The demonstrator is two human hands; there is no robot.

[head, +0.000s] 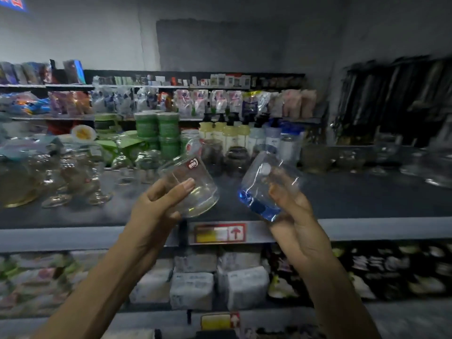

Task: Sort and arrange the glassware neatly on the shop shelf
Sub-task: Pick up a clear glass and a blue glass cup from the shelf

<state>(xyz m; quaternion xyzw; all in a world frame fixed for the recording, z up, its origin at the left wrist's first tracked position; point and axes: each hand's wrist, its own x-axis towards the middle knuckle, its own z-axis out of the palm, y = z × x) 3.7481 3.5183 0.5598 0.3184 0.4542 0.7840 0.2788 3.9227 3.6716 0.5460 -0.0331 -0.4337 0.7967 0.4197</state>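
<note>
— Start at the left hand [159, 204]. Its fingers [182, 189] are curled round a clear glass tumbler with a red sticker [195, 177], with one digit laid flat across the near wall and the others hooked beneath the base.

— And the other side?

— On the right hand [293, 216], the fingers [278, 194] are wrapped close together round a clear glass with a blue-tinted base [261, 192]. You can see them through its wall. There's a small white round sticker on its side.

— Are the two glasses touching?

— No, they're apart, side by side. Both are tilted, bases toward the person and mouths leaning away. They're in the air over the front edge of the dark grey shelf board [354, 199], about its middle. That's just above the red-and-yellow price label [220, 233] on the shelf lip.

— What's standing on the board?

— Toward the left end there's a cluster of clear stemmed glasses [73, 177]. At the back edge, in the middle, are dark round glass jars [236, 157], with green lidded tubs [156, 128] and pale pump bottles [230, 135] behind them. Toward the right end are clear glass bowls [437, 172], badly blurred.

— And underneath?

— White wrapped packs [193, 287] on the lower shelf. Everything's smeared, and I can't read a single label.
</note>
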